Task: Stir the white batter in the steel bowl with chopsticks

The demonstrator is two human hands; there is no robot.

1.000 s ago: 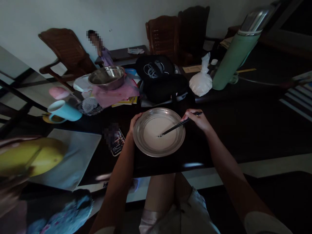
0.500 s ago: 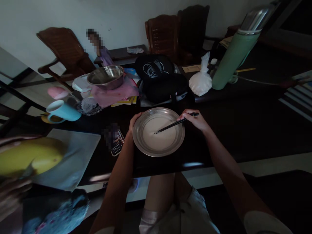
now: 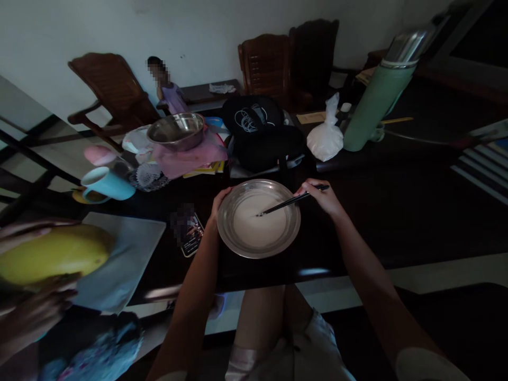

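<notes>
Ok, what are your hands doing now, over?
Left hand steadies metal plate. Right hand grips chopsticks, tips in white batter. Phone beside plate, not touching.

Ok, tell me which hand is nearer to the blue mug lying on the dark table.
Left. The left hand grips the near-left rim of the round metal plate, nearer the blue mug. The right hand holds dark chopsticks at the plate's far side.

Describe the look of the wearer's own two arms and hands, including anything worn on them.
Both forearms are bare from hand to upper arm. The left hand and right hand show no gloves, rings, watch or bracelet. A short pale sleeve edge covers the right upper arm; dim light hides finer detail.
</notes>
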